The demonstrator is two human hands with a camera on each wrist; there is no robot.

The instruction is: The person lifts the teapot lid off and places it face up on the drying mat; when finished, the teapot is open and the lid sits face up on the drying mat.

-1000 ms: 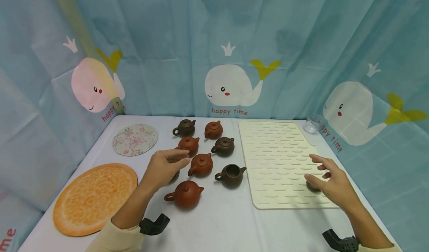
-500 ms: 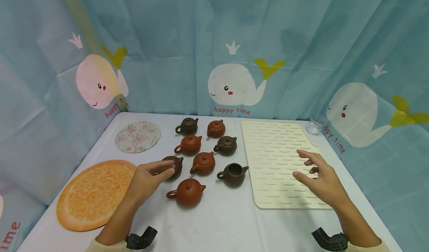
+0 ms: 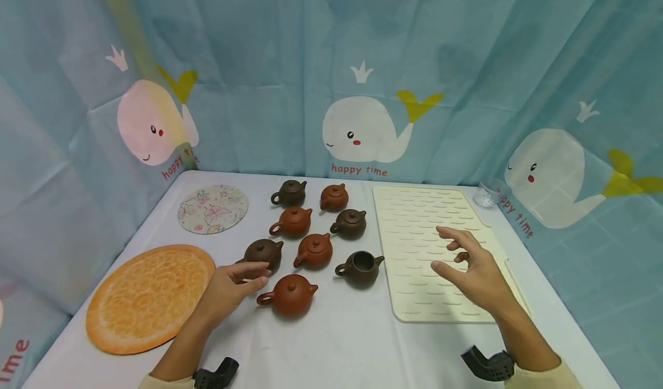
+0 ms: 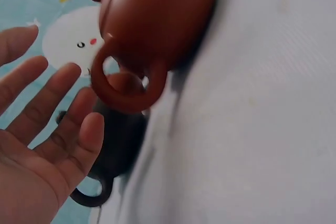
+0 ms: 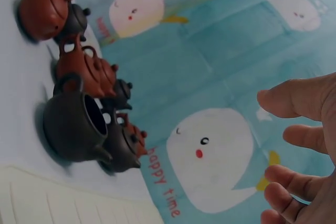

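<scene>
My left hand [image 3: 228, 291] hovers, fingers loosely bent, beside a dark brown teapot [image 3: 263, 252] and a reddish-brown teapot [image 3: 292, 297]. Nothing is in its grasp. In the left wrist view the reddish-brown teapot's looped handle [image 4: 128, 100] is close to the fingers. Over the cream mat [image 3: 414, 251] my right hand [image 3: 476, 274] is held with thumb and fingers apart, holding nothing. Left of the mat stands a dark teapot [image 3: 359, 271] without a lid, its hollow inside showing in the right wrist view. The dark lid seen earlier on the mat is hidden now.
More lidded teapots, such as a reddish one [image 3: 313, 251] and a dark one [image 3: 349, 224], stand mid-table. On the left lie a round bread-patterned mat [image 3: 150, 297] and a floral round mat [image 3: 213, 209]. A clear glass [image 3: 487, 194] is at the back right.
My left hand has drawn back toward the near left, away from the middle teapots. My right hand has moved left over the mat, from above the dark lid, which is out of sight.
</scene>
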